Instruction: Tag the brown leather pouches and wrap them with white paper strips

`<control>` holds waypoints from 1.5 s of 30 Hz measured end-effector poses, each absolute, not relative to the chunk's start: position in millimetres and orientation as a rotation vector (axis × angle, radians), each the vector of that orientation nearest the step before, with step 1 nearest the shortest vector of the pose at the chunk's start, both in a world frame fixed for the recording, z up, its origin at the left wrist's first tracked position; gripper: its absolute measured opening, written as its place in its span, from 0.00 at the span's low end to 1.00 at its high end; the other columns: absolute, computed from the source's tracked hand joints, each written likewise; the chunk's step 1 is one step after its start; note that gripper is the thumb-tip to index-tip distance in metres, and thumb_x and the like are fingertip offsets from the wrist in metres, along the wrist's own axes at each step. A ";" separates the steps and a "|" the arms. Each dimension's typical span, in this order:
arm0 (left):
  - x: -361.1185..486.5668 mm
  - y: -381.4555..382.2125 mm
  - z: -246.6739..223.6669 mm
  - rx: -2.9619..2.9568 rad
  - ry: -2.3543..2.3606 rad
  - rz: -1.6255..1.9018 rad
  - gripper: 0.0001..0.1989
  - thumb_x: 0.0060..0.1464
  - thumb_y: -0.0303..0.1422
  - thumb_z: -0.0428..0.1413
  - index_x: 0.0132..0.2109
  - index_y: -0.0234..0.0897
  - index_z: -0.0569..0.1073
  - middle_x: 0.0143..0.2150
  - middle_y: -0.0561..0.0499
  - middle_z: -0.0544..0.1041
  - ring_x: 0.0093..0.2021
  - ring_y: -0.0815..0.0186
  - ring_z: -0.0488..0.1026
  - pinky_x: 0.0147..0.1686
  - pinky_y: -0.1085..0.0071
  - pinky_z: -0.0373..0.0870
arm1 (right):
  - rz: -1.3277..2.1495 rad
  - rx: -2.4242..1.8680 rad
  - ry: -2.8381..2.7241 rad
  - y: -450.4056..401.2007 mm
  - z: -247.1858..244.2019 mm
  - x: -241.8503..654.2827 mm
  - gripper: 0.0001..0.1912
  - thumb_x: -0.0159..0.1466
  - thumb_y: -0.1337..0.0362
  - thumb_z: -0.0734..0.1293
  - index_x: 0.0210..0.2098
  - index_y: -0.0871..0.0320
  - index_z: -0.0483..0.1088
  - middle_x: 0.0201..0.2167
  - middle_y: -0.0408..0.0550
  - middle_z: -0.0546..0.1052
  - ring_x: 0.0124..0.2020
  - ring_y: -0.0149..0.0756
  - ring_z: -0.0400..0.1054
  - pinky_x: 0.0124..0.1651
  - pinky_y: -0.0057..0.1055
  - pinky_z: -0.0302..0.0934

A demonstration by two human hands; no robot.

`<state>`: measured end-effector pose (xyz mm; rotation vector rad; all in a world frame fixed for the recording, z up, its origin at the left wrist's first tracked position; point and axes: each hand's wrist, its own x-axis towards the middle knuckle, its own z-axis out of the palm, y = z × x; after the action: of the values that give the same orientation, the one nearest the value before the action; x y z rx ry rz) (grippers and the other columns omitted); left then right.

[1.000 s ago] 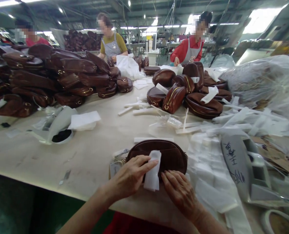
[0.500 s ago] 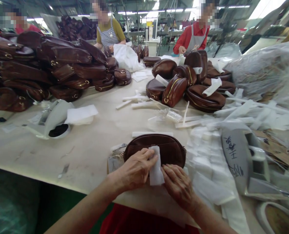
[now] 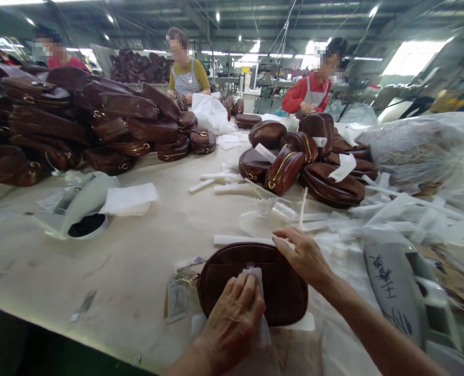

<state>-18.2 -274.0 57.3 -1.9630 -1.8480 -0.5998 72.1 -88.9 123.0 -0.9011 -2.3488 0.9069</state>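
A dark brown oval bag [image 3: 286, 282] lies on the table in front of me, with a metal clasp and tags at its left end. My left hand [image 3: 237, 316] is closed on a white paper strip [image 3: 257, 274] over the middle of the bag's front. The lower part of the strip runs beneath that hand. My right hand [image 3: 304, 256] is at the bag's upper right edge, fingers apart and holding nothing. Behind the bag, another white strip [image 3: 239, 240] lies flat.
Brown bags [image 3: 126, 107] are heaped at the left, others [image 3: 281, 169] beyond my right hand. A tape dispenser [image 3: 79, 209] stands left, a grey device [image 3: 392, 287] right. Loose white strips [image 3: 431, 214] cover the right side. Three people are across the table.
My right hand has left the bag's lower front for its upper right edge, and its fingers have spread. My left hand has moved lower over the strip. The view has tilted up.
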 end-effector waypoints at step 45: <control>-24.5 -256.7 47.9 -1.723 -1.638 -0.839 0.12 0.60 0.28 0.46 0.35 0.31 0.74 0.38 0.44 0.73 0.41 0.59 0.71 0.38 0.67 0.70 | 0.913 -0.756 -3.097 -56.3 92.0 -18.6 0.06 0.54 0.65 0.69 0.33 0.54 0.77 0.32 0.44 0.78 0.34 0.35 0.71 0.38 0.27 0.60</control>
<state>-24.5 -256.7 47.9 -1.7233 -1.6378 -0.8389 -18.6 -56.3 92.0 -0.7563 -3.0973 0.9134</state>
